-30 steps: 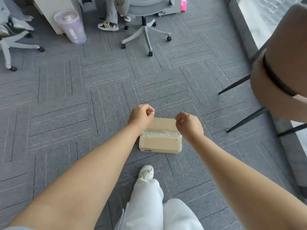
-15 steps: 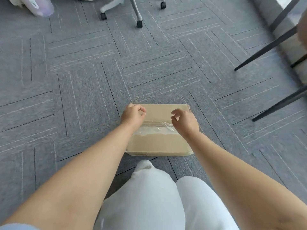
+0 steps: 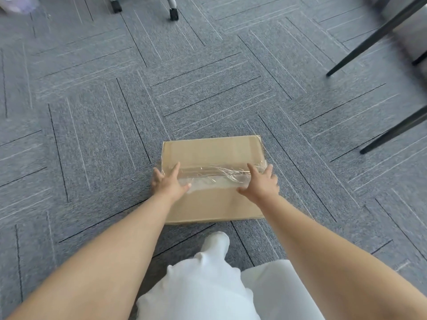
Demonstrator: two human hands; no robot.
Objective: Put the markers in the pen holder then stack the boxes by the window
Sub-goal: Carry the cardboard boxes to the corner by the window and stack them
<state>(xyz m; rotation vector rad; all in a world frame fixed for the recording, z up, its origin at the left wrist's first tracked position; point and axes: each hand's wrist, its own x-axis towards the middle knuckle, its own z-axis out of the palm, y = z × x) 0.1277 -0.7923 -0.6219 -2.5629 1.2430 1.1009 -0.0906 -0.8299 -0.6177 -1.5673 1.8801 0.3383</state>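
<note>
A: Both fists have uncurled since a moment ago and dropped onto the box [image 3: 212, 179], which looms closer now.

B: Left hand [image 3: 169, 184] at its left edge, right hand [image 3: 260, 184] at its right edge, fingers spread wide, gripping nothing yet.

A: The box lies flat on the carpet [image 3: 92, 125], long side running left to right between the palms.

B: Each hand equally near. A squeeze from both ends looks next.

boxes: 1 [image 3: 212, 155] | hands: 2 | black chair legs: 2 [image 3: 374, 38] | castors: 2 [image 3: 173, 14]
</note>
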